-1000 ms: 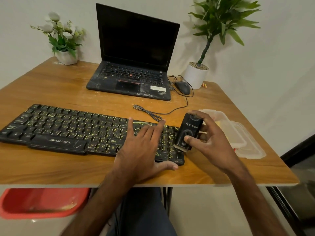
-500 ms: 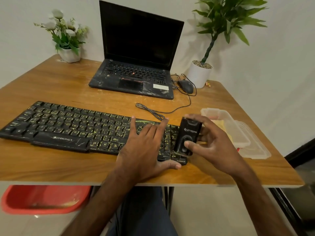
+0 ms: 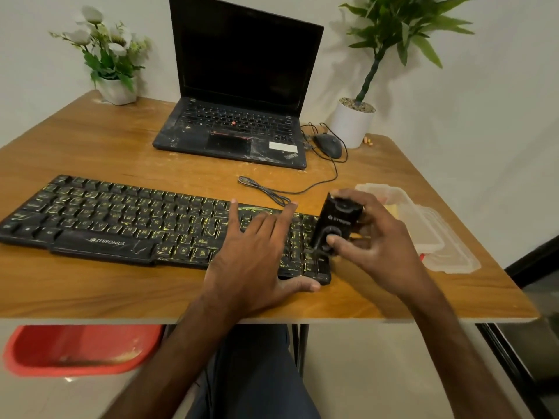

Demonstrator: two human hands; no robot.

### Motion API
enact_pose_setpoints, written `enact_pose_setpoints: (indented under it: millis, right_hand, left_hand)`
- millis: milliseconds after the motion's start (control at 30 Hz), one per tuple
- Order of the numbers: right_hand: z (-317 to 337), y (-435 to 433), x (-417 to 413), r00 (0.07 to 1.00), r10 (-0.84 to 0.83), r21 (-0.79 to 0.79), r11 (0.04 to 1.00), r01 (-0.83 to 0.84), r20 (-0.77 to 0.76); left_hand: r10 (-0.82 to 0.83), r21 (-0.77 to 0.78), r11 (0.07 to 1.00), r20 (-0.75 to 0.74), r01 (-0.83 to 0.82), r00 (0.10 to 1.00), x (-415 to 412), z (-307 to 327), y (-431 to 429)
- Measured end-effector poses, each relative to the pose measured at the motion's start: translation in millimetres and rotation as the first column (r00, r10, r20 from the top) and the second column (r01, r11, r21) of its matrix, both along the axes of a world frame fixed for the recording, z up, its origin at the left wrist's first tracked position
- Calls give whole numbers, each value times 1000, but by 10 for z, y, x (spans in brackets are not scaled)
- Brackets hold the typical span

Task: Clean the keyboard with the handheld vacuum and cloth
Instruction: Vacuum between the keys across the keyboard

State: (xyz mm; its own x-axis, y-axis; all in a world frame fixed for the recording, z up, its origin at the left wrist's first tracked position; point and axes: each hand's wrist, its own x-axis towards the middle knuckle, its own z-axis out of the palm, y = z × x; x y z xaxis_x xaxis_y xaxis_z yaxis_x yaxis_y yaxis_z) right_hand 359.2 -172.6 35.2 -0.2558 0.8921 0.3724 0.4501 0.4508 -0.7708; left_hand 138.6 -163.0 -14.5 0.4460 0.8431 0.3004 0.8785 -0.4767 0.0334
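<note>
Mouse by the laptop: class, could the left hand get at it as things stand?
Probably yes: the left hand lies flat on the keyboard holding nothing, and only a thin cable lies before the mouse.

Wood-grain table point(image 3: 90, 291); matt black plastic keyboard point(image 3: 106, 225).

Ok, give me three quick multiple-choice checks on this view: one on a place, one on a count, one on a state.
1. Where is the handheld vacuum? A) over the right end of the keyboard B) on the laptop C) on the floor
2. How many potted plants stand on the table? A) one B) two C) four
3. The left hand is: A) flat on the keys, fingers straight B) gripping the mouse C) in a fist

1 A: the right hand holds it there. 2 B: a white-flowered one far left, a leafy one far right. 3 A: its fingers lie spread on the keys.
</note>
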Motion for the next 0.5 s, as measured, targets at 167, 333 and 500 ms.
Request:
enact_pose_setpoints:
  millis: [167,333,500]
  right_hand:
    - [54,294,-100,993,-112,26,993,111,32]
    - [81,-57,-14,999,0,-74,997,-3,-37]
    - [64,2,-75,985,-78,-81,995,66,-156]
  left_hand:
    - [-4,-52,999,-3,4,1000,-4,21,3]
    - [5,-46,999,11,-5,1000,-2,13,2]
    - [-2,-50,999,0,2,1000,9,28,3]
